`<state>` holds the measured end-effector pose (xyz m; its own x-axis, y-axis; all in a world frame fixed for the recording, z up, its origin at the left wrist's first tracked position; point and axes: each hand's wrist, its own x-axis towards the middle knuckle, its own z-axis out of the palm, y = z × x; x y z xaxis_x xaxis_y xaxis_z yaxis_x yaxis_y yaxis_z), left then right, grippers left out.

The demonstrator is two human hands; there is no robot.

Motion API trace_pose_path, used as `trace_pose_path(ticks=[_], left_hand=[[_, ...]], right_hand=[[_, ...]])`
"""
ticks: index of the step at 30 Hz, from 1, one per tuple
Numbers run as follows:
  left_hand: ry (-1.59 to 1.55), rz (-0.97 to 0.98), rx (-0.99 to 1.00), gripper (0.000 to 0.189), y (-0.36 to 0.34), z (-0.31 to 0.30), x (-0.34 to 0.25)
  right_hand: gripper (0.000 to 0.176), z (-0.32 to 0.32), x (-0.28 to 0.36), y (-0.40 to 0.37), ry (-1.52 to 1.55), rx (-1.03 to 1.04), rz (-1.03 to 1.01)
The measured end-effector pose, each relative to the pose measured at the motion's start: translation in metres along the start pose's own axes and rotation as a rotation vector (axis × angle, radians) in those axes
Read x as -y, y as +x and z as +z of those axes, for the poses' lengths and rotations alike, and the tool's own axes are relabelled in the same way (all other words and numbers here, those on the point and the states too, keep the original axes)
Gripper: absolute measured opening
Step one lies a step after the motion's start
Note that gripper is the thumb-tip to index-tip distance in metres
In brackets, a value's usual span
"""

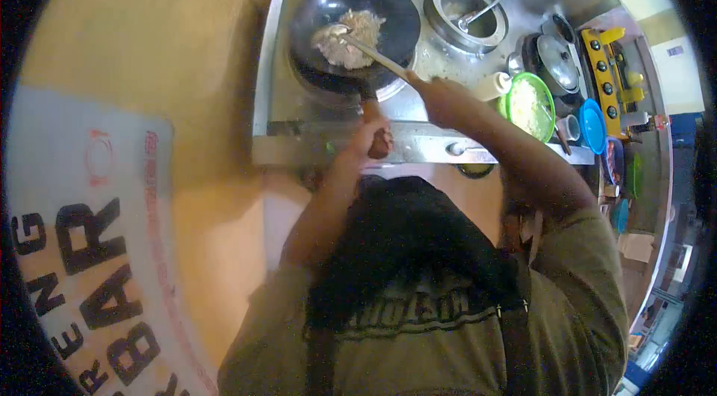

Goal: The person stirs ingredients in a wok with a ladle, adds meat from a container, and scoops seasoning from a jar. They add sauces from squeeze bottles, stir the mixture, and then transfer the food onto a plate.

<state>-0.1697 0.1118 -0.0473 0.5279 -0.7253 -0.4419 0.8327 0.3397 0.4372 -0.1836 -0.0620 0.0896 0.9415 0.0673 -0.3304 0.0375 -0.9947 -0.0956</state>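
A dark wok (403,19) sits over the burner at the left of the metal stove counter. Light brown food (357,43), perhaps noodles or rice, is heaped in it. My left hand (367,134) is closed around the wok's wooden handle at the counter's front edge. Closed on the long handle of a ladle (371,53), my right hand (441,99) is to the right of the wok. The ladle's metal head rests in the food.
Right of the wok stands a metal pot (478,42) with a ladle in it. Farther right are a white squeeze bottle (493,87), a green bowl (551,123) of pale food, a blue bowl (594,127) and a lidded pan (558,63). A wall (194,30) borders the left.
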Motion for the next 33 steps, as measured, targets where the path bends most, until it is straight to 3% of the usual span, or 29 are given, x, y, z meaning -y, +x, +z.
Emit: trace_pose_path(ticks=[2,5,6,7,9,10,11,13,15,17,19,21,23,25,26,28,29,33], left_hand=[[-0.04,-0.07,-0.138,0.014,-0.006,-0.003,-0.001],[0.083,-0.013,-0.089,0.012,-0.046,0.064,0.0],[0.018,-0.011,-0.087,0.014,-0.045,0.069,0.005],[0.024,-0.006,-0.085,0.014,-0.034,0.055,0.007],[0.0,-0.007,-0.065,0.013,-0.002,0.015,0.011],[-0.015,0.03,-0.045,0.013,-0.004,0.018,0.003],[-0.018,0.027,-0.045,0.013,-0.004,0.019,0.005],[-0.066,-0.013,-0.051,0.01,0.0,0.017,0.002],[-0.008,0.034,-0.058,0.011,0.006,0.008,0.005],[0.044,0.084,-0.062,0.013,0.01,-0.008,0.016],[-0.036,-0.001,0.002,0.016,0.015,-0.03,0.014],[-0.001,0.04,0.04,0.022,-0.002,-0.044,0.012],[-0.182,-0.003,0.171,0.034,-0.023,-0.055,0.02],[0.169,-0.238,0.345,0.043,-0.028,-0.106,0.047],[0.167,-0.237,0.344,0.043,-0.026,-0.129,0.069],[-0.055,-0.406,0.056,0.039,-0.017,-0.175,0.121],[-0.064,-0.412,0.061,0.039,-0.007,-0.193,0.139],[-0.216,-0.189,-0.348,0.042,0.027,-0.253,0.195]], right_hand=[[0.064,-0.015,0.005,-0.051,-0.086,0.046,0.015],[0.061,-0.004,-0.038,-0.053,-0.023,-0.013,0.067],[0.058,-0.015,-0.037,-0.058,0.172,-0.057,0.051],[0.058,-0.032,-0.032,-0.062,0.172,-0.065,0.049],[0.056,-0.068,-0.017,-0.078,0.646,0.257,0.256],[0.058,-0.08,-0.011,-0.086,0.713,0.312,0.345],[0.058,-0.069,-0.016,-0.091,0.713,0.314,0.348],[0.057,-0.037,-0.033,-0.096,0.458,0.154,0.062],[0.058,-0.024,-0.023,-0.082,0.368,0.141,0.073],[0.06,0.015,-0.034,-0.047,0.092,0.077,0.23],[0.062,0.032,-0.042,-0.016,0.084,-0.037,0.194],[0.064,0.043,-0.034,0.01,0.107,-0.129,0.235],[0.063,0.034,-0.024,0.051,0.196,-0.121,0.233],[0.062,0.032,-0.022,0.067,0.284,-0.117,0.228],[0.063,0.035,-0.021,0.067,0.225,-0.116,0.162],[0.068,0.033,-0.022,0.037,0.081,-0.041,0.086],[0.065,0.027,-0.023,0.012,-0.036,-0.006,0.077],[0.061,0.01,-0.055,-0.016,-0.208,-0.007,0.144]])
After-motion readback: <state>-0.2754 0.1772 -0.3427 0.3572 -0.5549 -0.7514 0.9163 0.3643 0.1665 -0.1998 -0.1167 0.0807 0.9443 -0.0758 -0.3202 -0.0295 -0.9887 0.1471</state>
